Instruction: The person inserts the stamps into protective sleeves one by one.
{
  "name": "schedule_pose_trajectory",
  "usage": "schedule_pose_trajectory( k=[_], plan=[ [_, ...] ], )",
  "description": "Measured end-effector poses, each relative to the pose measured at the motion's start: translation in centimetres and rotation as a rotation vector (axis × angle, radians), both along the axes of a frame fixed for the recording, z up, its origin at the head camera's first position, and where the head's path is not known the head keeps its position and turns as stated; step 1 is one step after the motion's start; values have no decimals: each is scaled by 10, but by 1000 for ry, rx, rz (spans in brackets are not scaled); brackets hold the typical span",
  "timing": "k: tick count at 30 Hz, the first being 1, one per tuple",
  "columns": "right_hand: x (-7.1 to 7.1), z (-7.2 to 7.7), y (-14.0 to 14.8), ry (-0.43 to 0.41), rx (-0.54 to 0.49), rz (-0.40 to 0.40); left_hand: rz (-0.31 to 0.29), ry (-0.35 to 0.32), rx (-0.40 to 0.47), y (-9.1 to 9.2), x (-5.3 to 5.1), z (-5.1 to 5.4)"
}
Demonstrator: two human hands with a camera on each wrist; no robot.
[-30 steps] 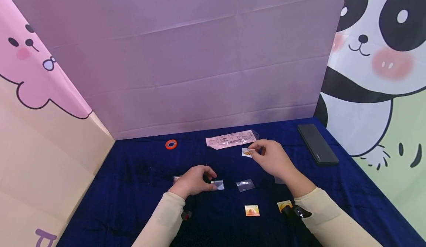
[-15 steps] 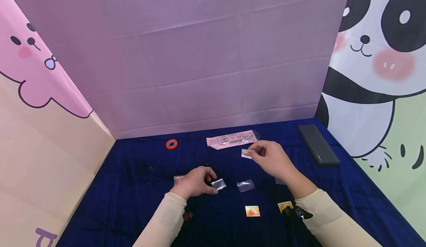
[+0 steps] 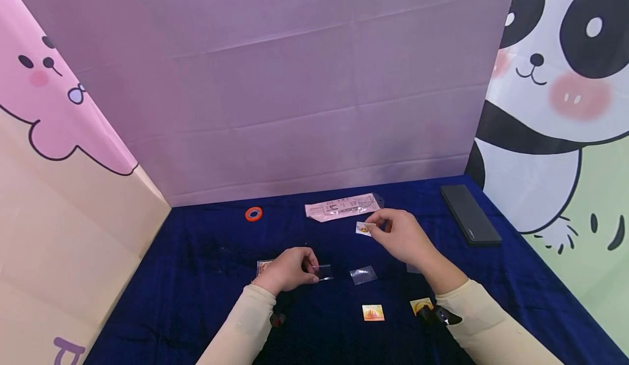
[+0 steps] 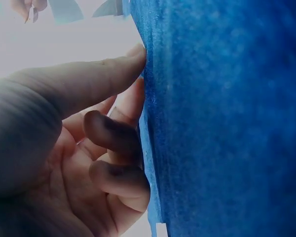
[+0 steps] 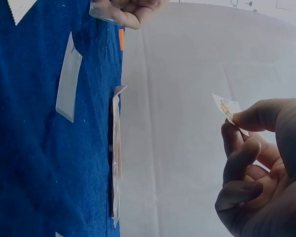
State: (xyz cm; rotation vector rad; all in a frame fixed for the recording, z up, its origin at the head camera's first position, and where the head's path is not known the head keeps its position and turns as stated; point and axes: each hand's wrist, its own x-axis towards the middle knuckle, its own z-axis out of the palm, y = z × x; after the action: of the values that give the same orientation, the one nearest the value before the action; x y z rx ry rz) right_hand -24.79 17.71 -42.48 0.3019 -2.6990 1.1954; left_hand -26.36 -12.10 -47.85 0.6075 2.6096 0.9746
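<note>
A small clear plastic sleeve (image 3: 325, 272) is pinched at the fingertips of my left hand (image 3: 289, 269), low over the blue cloth. In the left wrist view the thumb (image 4: 103, 79) points to the cloth while the other fingers curl below it. My right hand (image 3: 400, 236), further back and raised, pinches a small white postage stamp (image 3: 363, 229) with a coloured picture. The right wrist view shows that stamp (image 5: 226, 106) between thumb and forefinger, well off the cloth. Another clear sleeve (image 3: 363, 275) lies flat between the hands.
Two yellow-orange stamps (image 3: 373, 313) lie in front, one partly behind the right wrist strap. A reddish item (image 3: 262, 266) is half hidden by the left hand. Behind are an orange tape roll (image 3: 253, 213), a pink packet (image 3: 341, 207) and a black case (image 3: 470, 215).
The sleeve in my left hand has turned at the fingertips, from bright and reflective to nearly see-through. My right hand and the stamp have barely moved.
</note>
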Motion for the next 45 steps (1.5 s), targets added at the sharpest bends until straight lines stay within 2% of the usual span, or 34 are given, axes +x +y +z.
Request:
schedule_pose_trajectory(
  k=[7,12,18,33,39,45],
  plan=[
    [-1,-1,1,11,-2,10,-61,-17,50,-2,-2,-2],
    [-1,-1,1,13,-9,6,-58,14,89,-3,-5,-1],
    [0,0,1,7,-9,-2,-32,62,95,-5,-8,-2],
    [0,0,1,11,-13,-14,55,123,104,-8,-9,7],
    [2,3,-1,19,-9,-13,71,148,127,-8,-9,13],
    [4,5,-3,26,-10,-10,124,149,174,-9,-7,20]
  ],
)
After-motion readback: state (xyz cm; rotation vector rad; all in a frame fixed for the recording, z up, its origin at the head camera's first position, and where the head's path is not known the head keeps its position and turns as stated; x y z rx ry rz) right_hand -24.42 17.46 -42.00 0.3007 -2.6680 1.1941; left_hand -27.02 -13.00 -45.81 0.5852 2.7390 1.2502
